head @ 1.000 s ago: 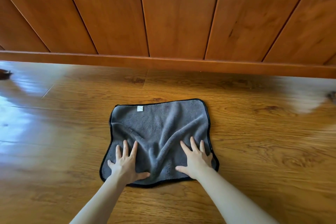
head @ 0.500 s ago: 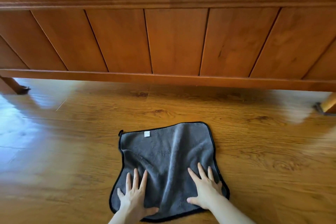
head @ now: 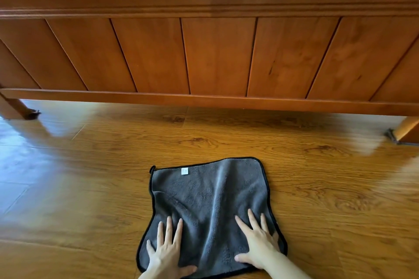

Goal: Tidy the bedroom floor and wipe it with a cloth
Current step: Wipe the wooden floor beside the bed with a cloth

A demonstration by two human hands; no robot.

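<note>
Grey black-edged microfibre cloth (head: 210,201) spread flat on glossy wooden plank floor (head: 79,188); left hand (head: 167,253), right hand (head: 258,249) press near edge, fingers straight, released.

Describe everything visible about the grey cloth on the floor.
The cloth is dark grey, plush like microfibre, roughly square with black edging, a small white tag near its far edge and a little loop at the far left corner. It lies spread on the wooden floor, slightly creased, short of the bed frame. The left hand and right hand press flat on its near part.
</note>
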